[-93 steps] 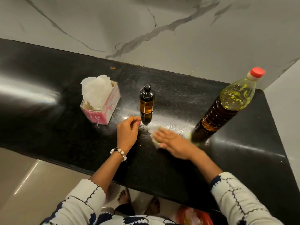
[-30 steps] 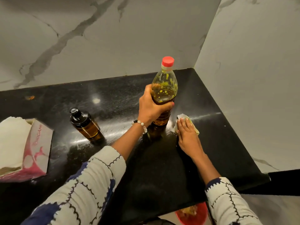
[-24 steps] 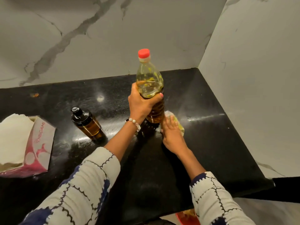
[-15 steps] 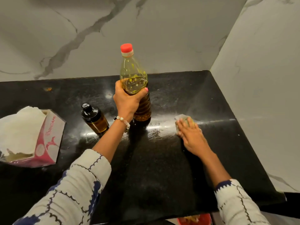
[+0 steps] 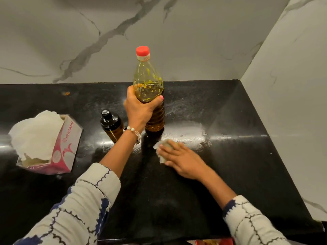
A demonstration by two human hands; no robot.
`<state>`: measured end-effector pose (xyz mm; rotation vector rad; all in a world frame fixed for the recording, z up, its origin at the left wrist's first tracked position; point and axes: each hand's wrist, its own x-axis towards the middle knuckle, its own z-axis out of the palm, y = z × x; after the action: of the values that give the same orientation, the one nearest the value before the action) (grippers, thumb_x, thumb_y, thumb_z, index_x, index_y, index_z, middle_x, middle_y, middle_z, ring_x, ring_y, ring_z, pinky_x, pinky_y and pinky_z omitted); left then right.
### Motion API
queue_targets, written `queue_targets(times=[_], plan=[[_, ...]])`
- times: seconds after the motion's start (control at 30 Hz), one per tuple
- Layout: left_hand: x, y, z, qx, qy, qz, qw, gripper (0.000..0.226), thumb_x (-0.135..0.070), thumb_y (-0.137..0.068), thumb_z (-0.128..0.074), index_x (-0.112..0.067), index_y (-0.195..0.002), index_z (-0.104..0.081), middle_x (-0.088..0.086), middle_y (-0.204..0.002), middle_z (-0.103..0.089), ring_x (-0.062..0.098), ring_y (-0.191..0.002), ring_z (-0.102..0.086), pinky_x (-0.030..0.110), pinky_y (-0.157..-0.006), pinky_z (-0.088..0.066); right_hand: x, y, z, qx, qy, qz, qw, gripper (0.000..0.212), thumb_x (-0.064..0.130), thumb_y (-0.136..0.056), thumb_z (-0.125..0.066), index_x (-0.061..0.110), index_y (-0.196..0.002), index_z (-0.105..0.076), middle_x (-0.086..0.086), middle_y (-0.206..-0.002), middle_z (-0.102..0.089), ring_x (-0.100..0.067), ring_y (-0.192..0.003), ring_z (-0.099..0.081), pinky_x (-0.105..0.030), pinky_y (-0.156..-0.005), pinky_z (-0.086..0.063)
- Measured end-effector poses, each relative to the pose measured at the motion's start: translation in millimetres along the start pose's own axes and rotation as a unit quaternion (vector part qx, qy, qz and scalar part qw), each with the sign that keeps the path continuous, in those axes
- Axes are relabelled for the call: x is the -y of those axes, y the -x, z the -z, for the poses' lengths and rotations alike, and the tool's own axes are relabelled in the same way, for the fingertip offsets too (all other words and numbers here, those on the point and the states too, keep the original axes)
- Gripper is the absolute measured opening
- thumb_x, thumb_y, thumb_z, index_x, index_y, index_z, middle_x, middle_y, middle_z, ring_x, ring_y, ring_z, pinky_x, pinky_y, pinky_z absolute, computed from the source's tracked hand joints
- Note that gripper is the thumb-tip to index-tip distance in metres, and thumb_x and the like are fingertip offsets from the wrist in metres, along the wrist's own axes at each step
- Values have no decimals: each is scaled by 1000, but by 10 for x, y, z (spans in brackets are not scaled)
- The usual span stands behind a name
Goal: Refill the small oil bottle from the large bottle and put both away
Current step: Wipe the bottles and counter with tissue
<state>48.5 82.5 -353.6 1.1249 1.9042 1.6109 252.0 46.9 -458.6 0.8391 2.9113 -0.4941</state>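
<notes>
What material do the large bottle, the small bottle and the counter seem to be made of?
Large bottle: likely clear plastic, ribbed lower body, red screw cap.
Small bottle: amber, glass or plastic, I cannot tell; glossy black cap.
Counter: dark polished stone, probably granite, with fine speckles and bright reflections.

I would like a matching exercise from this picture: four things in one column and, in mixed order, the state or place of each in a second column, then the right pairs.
Things
1. large bottle
2. small bottle
3. tissue box
4. crumpled tissue

States
A. under the right hand, pressed on the black counter
B. standing free, black cap on
C. gripped by the left hand, red cap on
D. at the far left, white tissue sticking out

Pairs: 1-C, 2-B, 3-D, 4-A
</notes>
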Motion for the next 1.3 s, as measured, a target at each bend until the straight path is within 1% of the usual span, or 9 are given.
queue_targets(times=[0.23, 0.5, 0.6, 0.77, 0.87, 1.0, 1.1, 1.2, 1.3], plan=[[-6, 80, -8, 20, 2, -1, 1000, 65, -37, -61, -88, -22, -111, -50, -2, -107, -63, 9, -98, -62, 31, -83, -57, -448, -78, 131, -141, -29, -384, 912, 53, 31, -104, -25, 15, -153, -13, -8, -161, -8, -30, -148, 4, -46, -117, 4], [-15, 200, -174, 61, 6, -8, 998, 70, -39, -59, -88, -20, -115, -51, -6, -107, -64, 8, -98, -63, 32, -85, -57, 81, 230, -130, -64, -36, 7, 997, 57, 23, -97, -30, 21, -150, -11, 4, -158, -9, -13, -148, 3, -33, -120, 6], [-22, 290, -238, 81, 14, -19, 996, 70, -36, -61, -89, -18, -117, -51, -9, -106, -62, 3, -98, -61, 28, -85, -56, -394, 511, -95, -115, -47, -129, 984, 61, 7, -93, -45, 23, -149, -28, 5, -156, -19, -14, -147, -6, -39, -121, -3], [-30, 428, -280, 101, 19, -34, 994, 75, -39, -60, -88, -18, -121, -49, -7, -108, -62, 6, -101, -61, 32, -88, -56, -415, 611, 8, -233, -58, -453, 859, 64, -5, -89, -41, 6, -150, -25, -14, -159, -19, -26, -147, -14, -35, -121, -9], [-29, 492, -271, 98, 17, -33, 994, 80, -40, -59, -89, -19, -123, -47, -6, -112, -60, 9, -103, -61, 34, -89, -56, 59, 424, -28, -212, -38, -436, 874, 67, -5, -89, -42, 2, -151, -18, -18, -158, -14, -29, -148, -10, -34, -120, -6], [-42, 532, -218, 117, 12, -29, 993, 85, -40, -60, -89, -18, -128, -43, -4, -117, -59, 11, -107, -59, 33, -93, -54, 518, 286, -11, -234, -109, -297, 919, 45, -3, -90, -46, 13, -131, -56, -15, -127, -61, -31, -114, -60, -38, -96, -47], [-55, 522, -135, 155, -2, -18, 988, 90, -41, -62, -87, -17, -134, -39, -2, -123, -57, 13, -113, -56, 34, -97, -51, 585, 286, 142, -278, -337, -307, 845, 27, 3, -91, -56, 17, -108, -72, -5, -98, -74, -18, -90, -68, -32, -82, -55], [-53, 554, -49, 172, -12, -17, 985, 87, -39, -66, -85, -19, -138, -38, -1, -129, -56, 14, -119, -54, 34, -101, -48, 484, 334, 240, -314, -573, -370, 660, 16, 6, -90, -63, 15, -99, -72, -8, -96, -73, -24, -93, -69, -45, -84, -57], [-35, 635, 69, 149, -30, -17, 988, 77, -35, -72, -82, -19, -136, -43, -2, -128, -58, 11, -115, -55, 28, -98, -47, 321, 454, 288, -342, -429, -480, 684, 17, 15, -91, -62, 12, -106, -70, -8, -101, -71, -23, -96, -65, -42, -87, -55]])
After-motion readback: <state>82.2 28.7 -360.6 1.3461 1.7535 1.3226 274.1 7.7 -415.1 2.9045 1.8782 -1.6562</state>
